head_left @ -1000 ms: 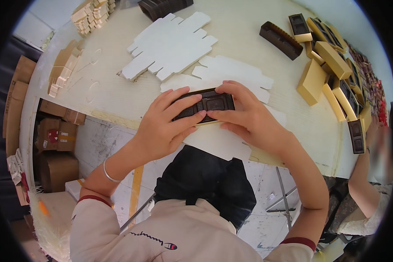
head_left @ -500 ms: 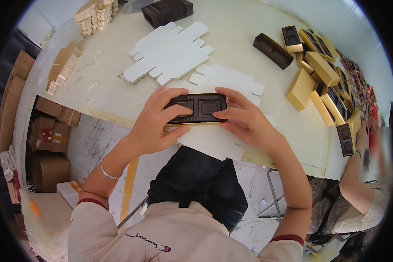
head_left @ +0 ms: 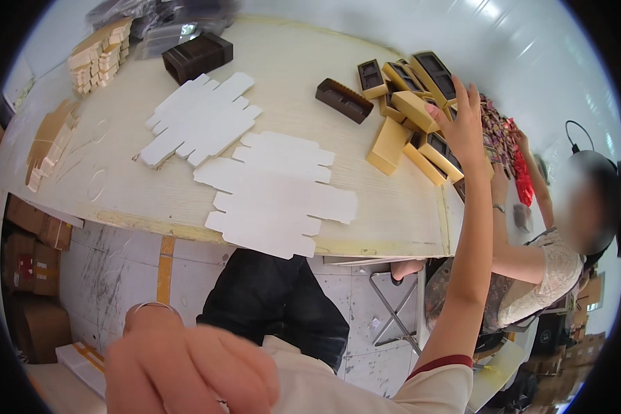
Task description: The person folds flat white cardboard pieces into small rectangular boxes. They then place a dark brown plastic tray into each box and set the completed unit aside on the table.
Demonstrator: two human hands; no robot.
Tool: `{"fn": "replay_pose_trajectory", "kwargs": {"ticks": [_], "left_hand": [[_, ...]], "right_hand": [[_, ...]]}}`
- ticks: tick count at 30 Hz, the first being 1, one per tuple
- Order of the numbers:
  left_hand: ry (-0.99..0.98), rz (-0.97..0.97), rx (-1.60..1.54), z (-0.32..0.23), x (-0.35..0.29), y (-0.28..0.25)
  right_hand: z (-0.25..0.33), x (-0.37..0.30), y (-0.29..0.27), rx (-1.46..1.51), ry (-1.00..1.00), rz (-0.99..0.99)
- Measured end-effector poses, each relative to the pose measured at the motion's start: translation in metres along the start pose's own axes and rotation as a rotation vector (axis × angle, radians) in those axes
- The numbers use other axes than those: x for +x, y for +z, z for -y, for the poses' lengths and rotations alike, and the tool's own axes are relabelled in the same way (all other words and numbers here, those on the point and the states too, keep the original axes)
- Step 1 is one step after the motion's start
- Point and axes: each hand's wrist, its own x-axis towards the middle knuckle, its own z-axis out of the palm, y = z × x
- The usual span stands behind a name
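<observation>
My right hand point(head_left: 462, 131) reaches out to the far right, fingers spread, over a pile of gold boxes with dark brown trays inside. Beside its fingers lies a filled gold box point(head_left: 431, 74); a plain gold box side point(head_left: 414, 110) shows by the thumb. No object is visible in that hand. My left hand point(head_left: 186, 366) is raised large at the lower edge, fingers curled; whatever they may hold is hidden. In front of me lies a flat white die-cut box blank point(head_left: 276, 200), overlapping other blanks. Another stack of white blanks point(head_left: 196, 117) lies behind it.
Nested dark brown trays point(head_left: 196, 58) stand at the back left, and one brown tray point(head_left: 343, 100) lies nearer the pile. Folded cardboard pieces point(head_left: 52, 145) rest at the left edge. A co-worker point(head_left: 531, 269) sits at the right, by small wrapped items point(head_left: 497, 131).
Both hands have let go of the gold box with its brown tray. The right hand has moved to the pile; the left has drawn back toward me. The view has shifted right.
</observation>
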Motion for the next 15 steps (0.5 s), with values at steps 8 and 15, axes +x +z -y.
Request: {"fn": "replay_pose_trajectory", "kwargs": {"ticks": [8, 15], "left_hand": [[0.084, -0.053, -0.108, -0.007, -0.008, 0.033], [-0.551, -0.012, 1.286, 0.019, -0.058, -0.025]], "right_hand": [[0.16, -0.101, -0.024, 0.492, -0.477, 0.437], [0.17, -0.159, -0.027, 0.626, -0.439, 0.474]]}}
